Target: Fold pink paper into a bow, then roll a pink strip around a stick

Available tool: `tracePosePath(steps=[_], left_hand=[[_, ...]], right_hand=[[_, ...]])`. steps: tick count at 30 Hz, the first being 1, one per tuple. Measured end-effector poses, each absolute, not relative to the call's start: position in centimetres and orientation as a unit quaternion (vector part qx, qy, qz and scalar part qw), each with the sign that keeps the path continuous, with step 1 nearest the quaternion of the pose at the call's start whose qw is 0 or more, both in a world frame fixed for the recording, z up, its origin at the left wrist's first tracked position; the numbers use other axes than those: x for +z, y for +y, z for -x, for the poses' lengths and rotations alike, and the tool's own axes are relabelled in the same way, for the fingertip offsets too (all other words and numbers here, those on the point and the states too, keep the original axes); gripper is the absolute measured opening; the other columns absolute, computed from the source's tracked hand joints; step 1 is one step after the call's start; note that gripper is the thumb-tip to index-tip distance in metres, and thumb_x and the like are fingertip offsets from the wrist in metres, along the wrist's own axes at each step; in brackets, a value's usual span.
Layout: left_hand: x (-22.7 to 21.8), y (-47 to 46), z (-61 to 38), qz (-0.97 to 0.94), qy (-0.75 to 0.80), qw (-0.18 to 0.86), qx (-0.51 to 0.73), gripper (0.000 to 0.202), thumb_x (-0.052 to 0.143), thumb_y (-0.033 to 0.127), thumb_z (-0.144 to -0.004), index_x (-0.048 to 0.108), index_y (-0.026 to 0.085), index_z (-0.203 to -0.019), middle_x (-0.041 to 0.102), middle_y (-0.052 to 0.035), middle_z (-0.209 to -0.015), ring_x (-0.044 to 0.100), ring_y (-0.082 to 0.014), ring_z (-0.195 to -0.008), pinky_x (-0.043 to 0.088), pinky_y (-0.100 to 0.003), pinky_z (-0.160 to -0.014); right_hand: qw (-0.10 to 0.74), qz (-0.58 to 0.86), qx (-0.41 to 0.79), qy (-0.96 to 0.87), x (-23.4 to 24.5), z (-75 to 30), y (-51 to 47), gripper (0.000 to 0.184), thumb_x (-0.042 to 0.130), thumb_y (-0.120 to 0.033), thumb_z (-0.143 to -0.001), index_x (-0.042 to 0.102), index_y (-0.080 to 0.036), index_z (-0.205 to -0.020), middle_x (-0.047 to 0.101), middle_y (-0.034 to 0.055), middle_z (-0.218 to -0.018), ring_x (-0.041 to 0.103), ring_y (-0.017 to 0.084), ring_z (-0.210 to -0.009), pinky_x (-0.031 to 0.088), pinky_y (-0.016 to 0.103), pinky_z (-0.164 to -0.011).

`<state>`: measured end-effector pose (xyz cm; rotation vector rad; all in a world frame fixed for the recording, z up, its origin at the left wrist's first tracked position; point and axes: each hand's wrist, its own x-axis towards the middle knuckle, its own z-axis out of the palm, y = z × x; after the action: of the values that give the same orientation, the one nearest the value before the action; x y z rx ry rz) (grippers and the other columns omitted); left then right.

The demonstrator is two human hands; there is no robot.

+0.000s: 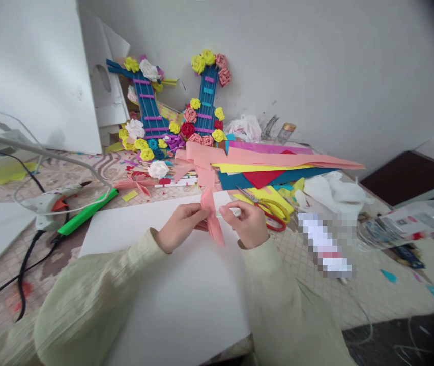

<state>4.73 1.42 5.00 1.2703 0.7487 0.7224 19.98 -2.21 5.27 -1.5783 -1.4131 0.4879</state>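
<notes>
Presently, the left hand (180, 224) pinches a pink folded paper (215, 231) at its middle, thumb against fingers. The piece stands on a slant above a white board (186, 300), its two ends flaring above and below the grip. The right hand (251, 223), just beside it, has thumb and fingers drawn together on a thin white strand (235, 210); the strand's material is too small to determine.

Immediately right of that hand lie scissors (265, 203) with a yellow handle. Beyond the board, a stack of coloured paper (270, 161) shows pink, purple, yellow, red and blue edges. A second pink folded piece (138, 185) lies on the table behind the board's far edge, near a white paper flower (158, 169).

To the left, a glue gun (55, 202) with a white body and an orange trigger rests next to a bright green bar (87, 212). Against the wall stand two blue guitar-shaped forms, the left one (148, 104) and the right one (208, 94), both trimmed with paper flowers.
</notes>
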Motion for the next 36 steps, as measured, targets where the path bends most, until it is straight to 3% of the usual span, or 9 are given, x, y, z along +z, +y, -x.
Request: tracePosePath(steps=[12,22,32,36], left_hand=[[4.8,1.6,-4.7,-0.618,0.346,0.632,0.314,0.03,0.058,0.039,-0.069,0.055,0.01,-0.074,0.059,-0.0046,-0.072,0.057,-0.0164,-0.069,0.048,-0.035,-0.07],[4.3,1.6,-4.8,-0.645,0.356,0.594,0.324,0.018,0.053,0.025,-0.069,0.056,0.011,-0.08,0.059,-0.0037,-0.073,0.057,-0.0172,-0.072,0.048,-0.032,-0.069],[3.5,1.9,-4.6,-0.686,0.36,0.538,0.332,0.029,0.05,0.039,-0.074,0.057,0.011,-0.081,0.061,-0.004,-0.073,0.057,-0.0173,-0.071,0.047,-0.029,-0.066],[3.7,1.9,-4.6,-0.701,0.379,0.51,0.325,0.03,0.05,0.04,-0.074,0.059,0.012,-0.077,0.062,-0.0045,-0.073,0.057,-0.017,-0.069,0.046,-0.028,-0.064]], right_hand=[[0.456,0.644,0.176,-0.588,5.4,-19.7,-2.3,0.036,0.056,-0.051,-0.062,0.06,-0.015,-0.064,0.058,0.0018,-0.058,0.046,0.01,-0.047,0.039,0.022,-0.047],[0.452,0.648,0.168,-0.59,5.2,-19.4,-2.3,0.035,0.057,-0.05,-0.062,0.059,-0.015,-0.066,0.056,0.0012,-0.058,0.046,0.009,-0.047,0.038,0.022,-0.048],[0.452,0.647,0.165,-0.592,5.0,-19.3,-2.4,0.034,0.058,-0.049,-0.061,0.058,-0.015,-0.066,0.055,0.0007,-0.058,0.047,0.009,-0.049,0.039,0.021,-0.049],[0.459,0.656,0.173,-0.574,5.0,-19.6,-2.2,0.038,0.057,-0.053,-0.06,0.06,-0.016,-0.064,0.051,-0.0014,-0.048,0.044,0.009,-0.042,0.036,0.021,-0.043]])
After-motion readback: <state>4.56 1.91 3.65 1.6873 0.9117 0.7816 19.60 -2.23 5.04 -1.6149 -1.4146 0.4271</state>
